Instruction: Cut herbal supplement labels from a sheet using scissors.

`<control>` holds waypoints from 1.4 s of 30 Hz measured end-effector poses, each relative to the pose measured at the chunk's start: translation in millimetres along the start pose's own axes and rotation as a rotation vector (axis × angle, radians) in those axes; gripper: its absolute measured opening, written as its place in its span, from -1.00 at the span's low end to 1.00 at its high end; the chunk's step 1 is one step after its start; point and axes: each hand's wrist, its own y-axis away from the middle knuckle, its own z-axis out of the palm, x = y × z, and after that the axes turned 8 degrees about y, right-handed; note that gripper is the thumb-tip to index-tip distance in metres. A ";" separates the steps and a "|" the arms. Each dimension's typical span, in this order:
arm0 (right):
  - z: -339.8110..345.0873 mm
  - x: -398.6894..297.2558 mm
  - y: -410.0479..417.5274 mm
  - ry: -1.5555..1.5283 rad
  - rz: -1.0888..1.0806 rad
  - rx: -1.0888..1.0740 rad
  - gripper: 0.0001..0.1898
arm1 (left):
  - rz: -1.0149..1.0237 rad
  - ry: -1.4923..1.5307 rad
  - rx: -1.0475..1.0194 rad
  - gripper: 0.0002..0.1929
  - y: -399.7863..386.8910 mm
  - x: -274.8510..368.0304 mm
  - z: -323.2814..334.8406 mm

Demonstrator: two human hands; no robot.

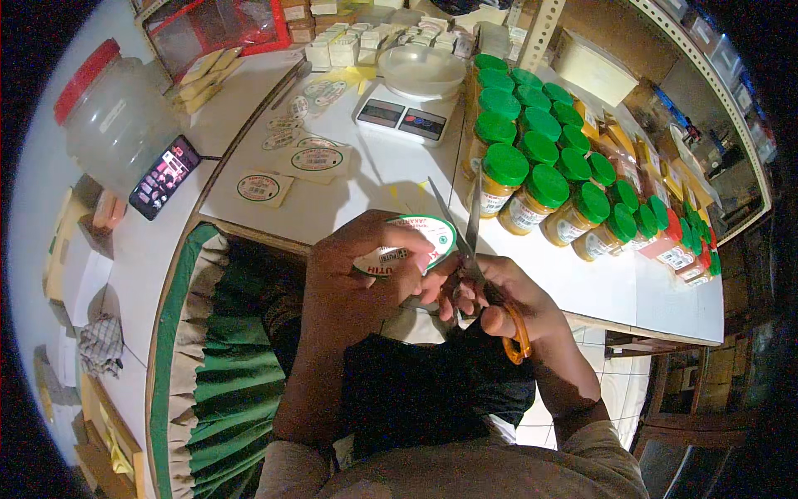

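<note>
Between the fingers of my left hand [380, 256] is an oval paper label [441, 232] with a green border and printed writing. My right hand [511, 293] holds a pair of scissors [472, 246] by orange handles, its blades spread and pointing away from me. The label's right edge lies close beside the blades; whether they touch I cannot tell. Beyond my hands on the white table, more oval labels [317, 158] lie in loose groups, one [258, 188] on a squarish backing piece. Thin yellow scraps [405, 193] lie just past my left hand.
Rows of green-lidded jars [505, 165] stand to the right, beside yellow packets [623, 140]. A kitchen scale [401, 121] bears a clear bowl [422, 67]. On the left are a propped phone [164, 177] and a large red-lidded plastic jar [115, 118]. Small white boxes [343, 47] sit at the back.
</note>
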 end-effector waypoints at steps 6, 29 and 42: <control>-22.6 15.3 -12.3 -0.358 0.112 -0.194 0.08 | 0.174 -0.192 0.003 -0.79 -4.7 -1.9 -3.5; -3.6 -3.2 -0.2 -0.104 -0.021 0.030 -0.26 | 0.150 0.165 0.152 -0.68 -19.3 13.0 10.6; 16.9 -5.2 4.7 0.050 -0.084 0.038 -0.29 | 0.185 0.097 0.137 -0.78 5.7 8.7 12.0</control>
